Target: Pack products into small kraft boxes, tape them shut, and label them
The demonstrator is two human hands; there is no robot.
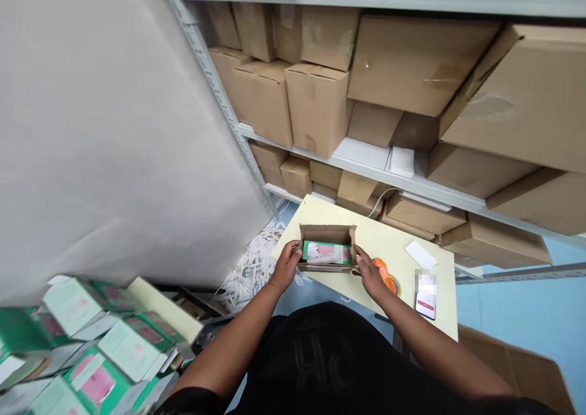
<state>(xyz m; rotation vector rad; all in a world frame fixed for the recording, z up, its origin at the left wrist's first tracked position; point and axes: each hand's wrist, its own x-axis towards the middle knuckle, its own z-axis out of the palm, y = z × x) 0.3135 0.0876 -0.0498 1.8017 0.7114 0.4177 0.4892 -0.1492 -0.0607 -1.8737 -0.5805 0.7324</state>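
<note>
An open cardboard box point(328, 233) stands at the near edge of a pale yellow table, between my two hands. Inside it lies a green and pink package point(336, 253) with torn white paper on top. My left hand point(288, 262) grips the box's left side, thumb near the rim. On the opposite side, my right hand point(368, 271) holds the right wall, its fingers partly hidden behind the cardboard. Just right of that hand sits an orange tape dispenser point(383, 273) with a roll of tape.
Metal shelves point(293, 141) full of cardboard boxes rise behind the table point(366, 229). A phone point(425, 308) and a white paper point(421, 254) lie on its right. Shredded paper point(254, 262) covers the floor at left. Green and white packages point(94, 378) are piled lower left.
</note>
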